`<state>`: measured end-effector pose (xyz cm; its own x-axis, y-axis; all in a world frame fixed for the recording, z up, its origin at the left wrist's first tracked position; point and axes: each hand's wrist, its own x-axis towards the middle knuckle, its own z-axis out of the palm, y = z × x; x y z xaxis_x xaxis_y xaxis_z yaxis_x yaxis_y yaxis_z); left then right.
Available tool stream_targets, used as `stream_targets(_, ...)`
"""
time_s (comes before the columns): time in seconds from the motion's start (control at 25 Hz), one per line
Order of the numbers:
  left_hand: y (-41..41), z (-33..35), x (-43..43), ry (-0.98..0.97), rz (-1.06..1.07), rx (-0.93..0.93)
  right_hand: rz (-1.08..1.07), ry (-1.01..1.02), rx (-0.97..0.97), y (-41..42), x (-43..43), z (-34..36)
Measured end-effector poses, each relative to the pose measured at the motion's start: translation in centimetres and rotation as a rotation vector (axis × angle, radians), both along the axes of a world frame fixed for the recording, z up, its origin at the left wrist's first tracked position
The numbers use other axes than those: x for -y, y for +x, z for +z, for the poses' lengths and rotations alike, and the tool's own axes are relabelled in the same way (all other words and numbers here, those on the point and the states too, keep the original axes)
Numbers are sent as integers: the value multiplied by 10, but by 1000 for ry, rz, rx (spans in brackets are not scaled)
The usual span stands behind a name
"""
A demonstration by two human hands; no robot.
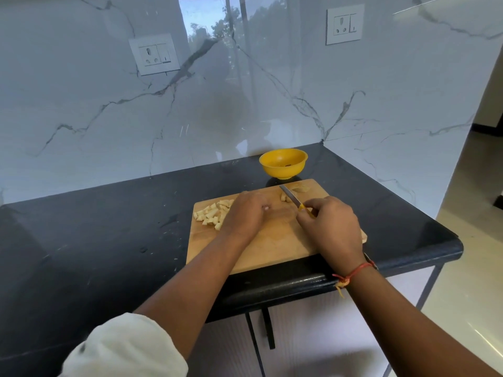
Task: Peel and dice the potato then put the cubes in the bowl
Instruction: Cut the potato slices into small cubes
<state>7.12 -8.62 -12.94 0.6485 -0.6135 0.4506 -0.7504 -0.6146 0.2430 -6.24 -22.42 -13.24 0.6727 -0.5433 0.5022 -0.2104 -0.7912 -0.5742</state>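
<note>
Mostly comes down to cube pile (211,214) just left of left hand (245,213) (curled, grip unclear), right hand (332,227) clutching knife (290,198), bowl (283,171) farther back.

Black speckled stone countertop (95,240) meets glossy white grey-veined marble wall (272,104) at back. On wall: left white socket plate (154,54) & right white socket plate (344,24). White cabinet front (313,336) below counter edge.

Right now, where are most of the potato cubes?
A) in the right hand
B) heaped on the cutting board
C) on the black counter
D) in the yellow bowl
B: the potato cubes lie heaped on the cutting board by the left hand; the right hand grips a knife.
</note>
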Motion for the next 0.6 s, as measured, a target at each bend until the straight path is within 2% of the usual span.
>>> stream_targets(0.16,5,9,-20,217,112,138,12,27,18,-1,1,1)
stream_targets(0.32,3,19,-20,238,110,176,-22,92,61,-3,2,2)
stream_targets(0.4,1,21,-6,146,66,98,-28,135,72,-3,2,3)
stream_targets(0.48,3,23,14,82,17,-65,-26,162,80,-4,2,4)
stream_targets(0.6,10,26,40,204,-57,-137,-26,186,94,-6,2,6)
